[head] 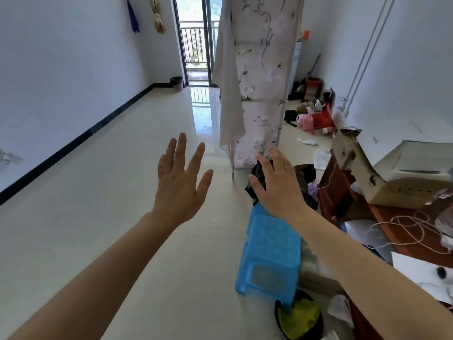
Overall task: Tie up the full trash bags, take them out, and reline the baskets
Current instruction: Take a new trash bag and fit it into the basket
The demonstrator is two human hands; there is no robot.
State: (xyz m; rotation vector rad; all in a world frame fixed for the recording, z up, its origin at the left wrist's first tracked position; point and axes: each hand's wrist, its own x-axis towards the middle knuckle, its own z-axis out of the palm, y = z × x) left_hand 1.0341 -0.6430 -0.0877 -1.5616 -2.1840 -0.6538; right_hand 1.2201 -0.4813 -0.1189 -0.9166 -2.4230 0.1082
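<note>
Both hands are empty, fingers spread. The left hand (181, 182) is raised over the floor and the right hand (279, 187) is in front of the black trash bag (306, 177), which stands just beyond the blue stool (272, 253) and beside the wooden desk (335, 190); whether the right hand touches the bag cannot be told. To tie it well, gather the bag's rim evenly with both hands, press out air, twist the neck and knot it before lifting. A second basket (177, 83) stands well apart, by the balcony door.

Glossy floor (98, 229), wooden table (402, 231)
</note>
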